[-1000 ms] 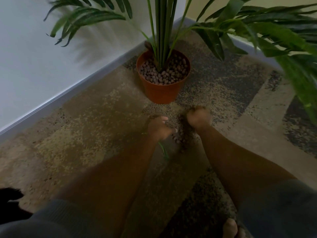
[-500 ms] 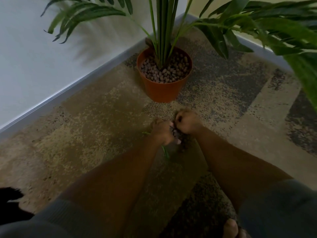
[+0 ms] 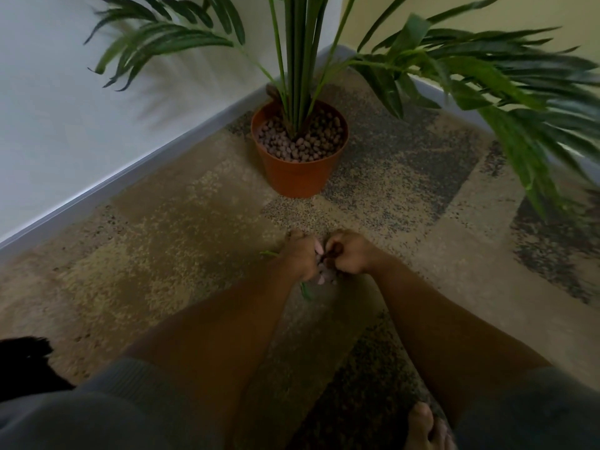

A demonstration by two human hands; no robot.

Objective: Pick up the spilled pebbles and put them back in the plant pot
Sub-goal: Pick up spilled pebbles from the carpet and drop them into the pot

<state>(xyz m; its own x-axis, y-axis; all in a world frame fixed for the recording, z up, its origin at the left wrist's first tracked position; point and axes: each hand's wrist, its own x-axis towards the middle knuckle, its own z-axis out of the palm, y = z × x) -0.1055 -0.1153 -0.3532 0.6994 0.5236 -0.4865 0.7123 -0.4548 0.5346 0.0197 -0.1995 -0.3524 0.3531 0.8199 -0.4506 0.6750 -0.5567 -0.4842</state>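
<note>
Brown clay pebbles (image 3: pixel 326 277) lie in a small heap on the mottled beige and grey carpet (image 3: pixel 181 241), caught between my two hands, just in front of the round terracotta-coloured plastic plant pot (image 3: pixel 297 177). My left hand (image 3: pixel 300 254) and my right hand (image 3: pixel 349 254) sit knuckle to knuckle over the heap, fingers curled inward and raking the pebbles together. I judge both are closing on a handful, though most of what they hold is hidden under the knuckles, and how many pebbles remain loose beneath I cannot tell.

So the step in hand is the gathering, and the task looks only partly done. The pot already carries a full bed of the same pebbles around the tall green palm plant's (image 3: pixel 302 60) stems. The next move calls for cupping tightly so nothing slips out, lifting clear of the carpet, carrying forward under the drooping fronds and letting go low over the pot's rim.

No brand, label or writing is legible anywhere.
</note>
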